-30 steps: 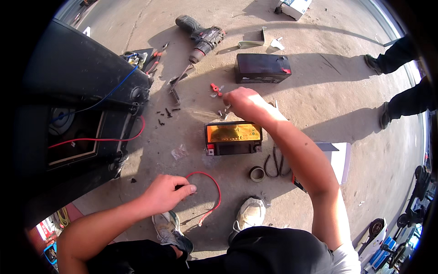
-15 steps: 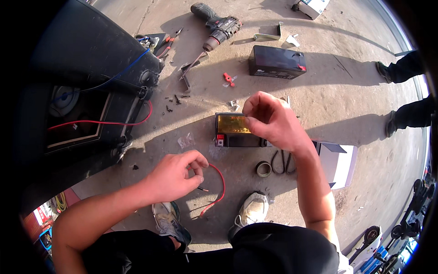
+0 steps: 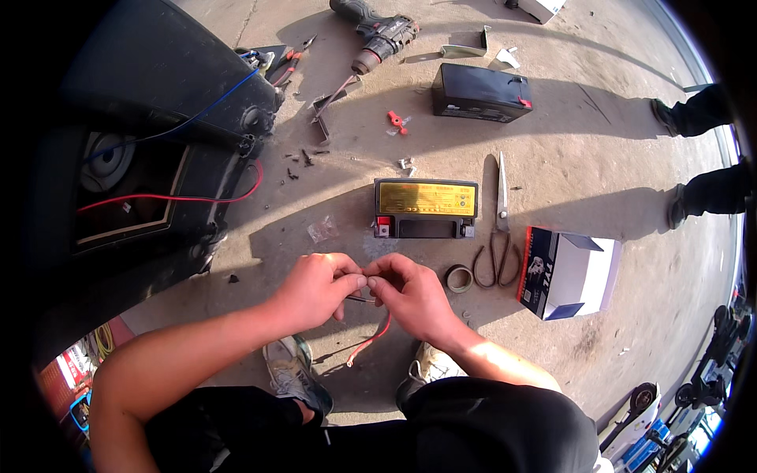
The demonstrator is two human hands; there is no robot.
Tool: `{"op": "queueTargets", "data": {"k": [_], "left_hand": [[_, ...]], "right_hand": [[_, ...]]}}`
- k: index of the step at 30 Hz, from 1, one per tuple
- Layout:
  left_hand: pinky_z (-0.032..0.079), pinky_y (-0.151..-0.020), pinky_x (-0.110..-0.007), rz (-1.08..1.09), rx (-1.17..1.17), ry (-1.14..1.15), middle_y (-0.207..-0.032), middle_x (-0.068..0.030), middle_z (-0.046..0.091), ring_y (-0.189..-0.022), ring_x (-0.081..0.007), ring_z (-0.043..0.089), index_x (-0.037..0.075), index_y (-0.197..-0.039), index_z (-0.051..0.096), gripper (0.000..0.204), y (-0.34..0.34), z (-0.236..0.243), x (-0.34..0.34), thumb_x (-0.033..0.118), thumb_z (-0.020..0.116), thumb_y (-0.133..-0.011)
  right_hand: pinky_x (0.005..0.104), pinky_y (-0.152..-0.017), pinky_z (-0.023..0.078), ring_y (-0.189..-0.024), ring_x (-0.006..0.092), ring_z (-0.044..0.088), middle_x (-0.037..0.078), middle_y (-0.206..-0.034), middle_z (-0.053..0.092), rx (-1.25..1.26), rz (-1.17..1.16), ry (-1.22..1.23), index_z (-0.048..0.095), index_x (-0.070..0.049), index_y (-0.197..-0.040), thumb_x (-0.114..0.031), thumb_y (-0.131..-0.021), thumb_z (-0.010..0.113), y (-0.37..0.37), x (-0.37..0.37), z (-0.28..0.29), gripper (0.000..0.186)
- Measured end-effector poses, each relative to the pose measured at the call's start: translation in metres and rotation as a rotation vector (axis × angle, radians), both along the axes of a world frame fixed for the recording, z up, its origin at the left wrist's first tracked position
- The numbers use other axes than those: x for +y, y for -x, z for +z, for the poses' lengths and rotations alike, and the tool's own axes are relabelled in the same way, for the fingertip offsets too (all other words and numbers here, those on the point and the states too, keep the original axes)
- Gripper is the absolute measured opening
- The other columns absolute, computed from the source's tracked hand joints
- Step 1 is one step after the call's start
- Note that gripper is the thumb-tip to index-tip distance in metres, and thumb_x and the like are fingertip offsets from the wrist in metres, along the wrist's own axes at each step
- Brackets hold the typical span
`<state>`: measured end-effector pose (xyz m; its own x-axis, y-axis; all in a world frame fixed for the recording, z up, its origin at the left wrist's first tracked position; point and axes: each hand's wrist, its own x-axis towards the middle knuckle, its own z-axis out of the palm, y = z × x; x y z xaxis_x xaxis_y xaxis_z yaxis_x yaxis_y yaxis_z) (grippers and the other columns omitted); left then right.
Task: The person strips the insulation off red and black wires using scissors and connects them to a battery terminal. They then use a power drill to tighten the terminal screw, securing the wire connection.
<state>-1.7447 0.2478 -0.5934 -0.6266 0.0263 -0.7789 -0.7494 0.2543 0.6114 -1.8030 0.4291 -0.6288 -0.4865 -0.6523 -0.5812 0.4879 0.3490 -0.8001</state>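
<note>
My left hand (image 3: 311, 292) is closed in a pinch around a red and black wire. A red length of the wire (image 3: 371, 342) curves down beneath my right hand (image 3: 410, 298), and a short dark end (image 3: 361, 299) pokes out between the hands. My right thumb and fingers are pressed together, meeting the left fingertips; what they pinch is hidden. Beyond the hands lies a battery (image 3: 426, 199) with a yellow label and a red terminal piece. To its right are large scissors (image 3: 501, 229) and a roll of tape (image 3: 458, 278).
A black cabinet (image 3: 158, 87) with an open compartment and trailing wires stands left. Farther off lie a power drill (image 3: 378, 39), pliers (image 3: 290, 67), a black battery (image 3: 481, 93), metal brackets and loose screws (image 3: 306, 158). An open box (image 3: 572, 272) sits right. Another person's feet (image 3: 670, 118) are at far right.
My right hand has come down and left from over the yellow-labelled battery to meet my left hand. The left hand has shifted slightly; the battery, scissors and box are now uncovered.
</note>
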Motion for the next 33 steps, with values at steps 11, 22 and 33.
{"op": "queueTargets", "data": {"k": [11,22,33], "left_hand": [[0.044,-0.059,-0.025,0.425,0.153,-0.029,-0.085,-0.0085,0.067,-0.060,-0.0101,0.054,-0.003,-0.101,0.066,0.018,0.037,-0.035,0.003,0.014,0.063,-0.095],[0.042,-0.055,-0.024,0.453,0.149,-0.030,-0.082,-0.0047,0.065,-0.058,-0.0085,0.054,-0.002,-0.098,0.065,0.015,0.032,-0.044,0.015,0.012,0.060,-0.097],[0.038,-0.049,-0.022,0.532,0.128,-0.098,-0.082,-0.0047,0.065,-0.059,-0.0070,0.053,0.001,-0.096,0.065,0.013,0.026,-0.050,0.014,0.014,0.061,-0.097]], "right_hand": [[0.0259,-0.071,0.053,-0.079,0.0105,0.065,0.005,-0.089,0.066,0.025,-0.027,-0.040,0.060,0.003,-0.105,-0.005,-0.093,0.060,-0.009,0.017,-0.023,0.014],[0.0270,-0.072,0.053,-0.078,0.0106,0.064,0.005,-0.086,0.066,0.037,-0.029,-0.046,0.061,0.003,-0.103,-0.006,-0.092,0.061,-0.011,0.023,-0.025,0.015],[0.0262,-0.073,0.052,-0.080,0.0097,0.063,0.004,-0.089,0.065,-0.018,-0.015,0.002,0.060,0.003,-0.105,-0.007,-0.092,0.062,-0.014,0.025,-0.027,0.016]]}}
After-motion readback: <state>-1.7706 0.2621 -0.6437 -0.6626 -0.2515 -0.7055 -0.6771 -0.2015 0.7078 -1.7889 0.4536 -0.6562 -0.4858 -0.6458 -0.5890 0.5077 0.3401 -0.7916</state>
